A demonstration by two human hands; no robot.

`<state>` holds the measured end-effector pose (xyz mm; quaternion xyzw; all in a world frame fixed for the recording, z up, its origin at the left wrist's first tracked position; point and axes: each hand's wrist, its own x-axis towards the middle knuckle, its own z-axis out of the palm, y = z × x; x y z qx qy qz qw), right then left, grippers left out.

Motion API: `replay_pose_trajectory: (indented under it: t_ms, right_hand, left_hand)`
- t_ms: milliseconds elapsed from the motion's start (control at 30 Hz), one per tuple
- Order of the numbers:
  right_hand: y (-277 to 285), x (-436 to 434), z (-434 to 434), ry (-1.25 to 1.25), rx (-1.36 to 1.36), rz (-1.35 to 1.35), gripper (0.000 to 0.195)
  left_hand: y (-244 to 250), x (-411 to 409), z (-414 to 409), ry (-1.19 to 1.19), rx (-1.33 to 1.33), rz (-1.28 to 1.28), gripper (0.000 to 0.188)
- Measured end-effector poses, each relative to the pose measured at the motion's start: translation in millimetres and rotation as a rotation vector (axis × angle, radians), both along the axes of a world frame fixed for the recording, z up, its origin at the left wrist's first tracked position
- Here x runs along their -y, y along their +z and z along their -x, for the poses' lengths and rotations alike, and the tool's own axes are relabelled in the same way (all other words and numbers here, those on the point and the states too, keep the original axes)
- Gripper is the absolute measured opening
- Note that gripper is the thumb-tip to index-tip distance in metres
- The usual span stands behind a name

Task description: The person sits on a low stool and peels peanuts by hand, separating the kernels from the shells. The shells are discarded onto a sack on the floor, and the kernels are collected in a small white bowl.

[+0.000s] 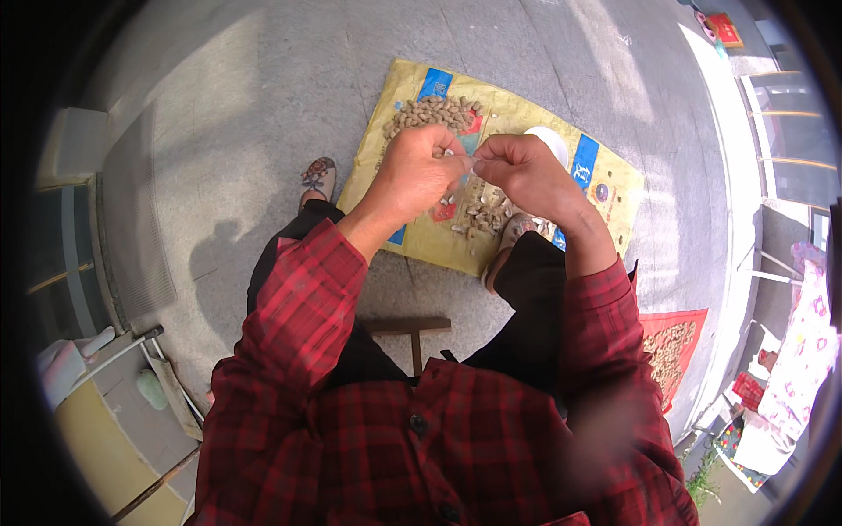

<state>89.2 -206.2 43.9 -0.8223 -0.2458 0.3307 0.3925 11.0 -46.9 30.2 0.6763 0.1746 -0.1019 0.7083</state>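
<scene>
My left hand point(418, 164) and my right hand point(526, 171) meet at the fingertips above a flattened yellow woven sack point(513, 112). A small pale piece of peanut point(473, 164) is pinched between them, mostly covered by fingers. A pale-lined bit of peanut shell point(448, 152) shows within my left fingers. Beyond my left hand lies a heap of unshelled peanuts point(437, 112). Below my right hand, broken peanut shells point(485, 217) are scattered beside my right shoe point(520, 227). A white bowl point(551, 141) stands behind my right hand, partly hidden by it.
My left shoe point(318, 172) rests at the sack's left edge. A wooden stool part point(408, 326) shows between my legs. More peanuts point(671, 348) lie on a red cloth point(691, 322) at right. A metal-framed rack point(154, 342) stands at lower left, and a flowered cloth point(799, 342) hangs far right.
</scene>
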Motion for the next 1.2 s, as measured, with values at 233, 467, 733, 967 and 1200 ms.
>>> replay_pose_trajectory:
  t_ms: [233, 467, 733, 967, 1200]
  right_hand:
    - [-9, 25, -10, 0.235, 0.246, 0.362, 0.018]
    - [3, 33, -12, 0.053, 0.072, 0.013, 0.024]
    - [-25, 18, -5, -0.118, -0.013, -0.302, 0.014]
    - [-68, 35, -33, 0.091, 0.233, 0.332, 0.016]
    - [-175, 58, -39, 0.335, 0.241, 0.765, 0.025]
  left_hand:
    - [-27, 23, -8, -0.179, -0.017, -0.062, 0.026]
    - [-21, 32, -15, -0.038, -0.112, 0.233, 0.039]
    - [-18, 30, -20, 0.099, -0.094, 0.377, 0.037]
    - [-23, 27, -23, 0.184, -0.031, 0.102, 0.033]
    - [-12, 7, -13, 0.168, -0.001, 0.358, 0.026]
